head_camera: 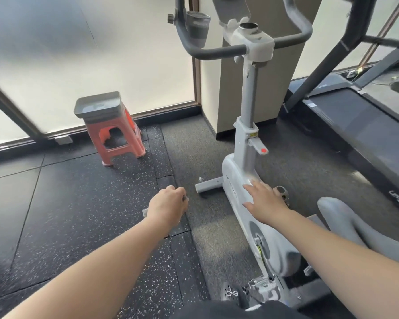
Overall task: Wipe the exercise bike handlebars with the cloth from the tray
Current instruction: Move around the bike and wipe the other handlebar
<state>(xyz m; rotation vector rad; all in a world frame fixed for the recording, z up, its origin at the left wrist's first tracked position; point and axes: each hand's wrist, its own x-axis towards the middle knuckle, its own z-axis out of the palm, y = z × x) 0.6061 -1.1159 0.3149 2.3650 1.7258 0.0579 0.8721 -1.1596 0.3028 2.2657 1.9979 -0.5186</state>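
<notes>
Left hand [168,204] is clenched around a small pale cloth [145,212], only its edges showing. Right hand [264,201] lies flat and released on the bike body [234,178]. Tray [97,109] sits on the stool [118,139]. Wiping not begun; next, raise cloth to the handlebars [217,51].

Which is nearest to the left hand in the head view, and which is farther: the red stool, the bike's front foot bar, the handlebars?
From the left hand:
1. Front foot bar, just to its right on the floor.
2. Red stool, ahead and left, by the window.
3. Handlebars, high up, beyond.
</notes>
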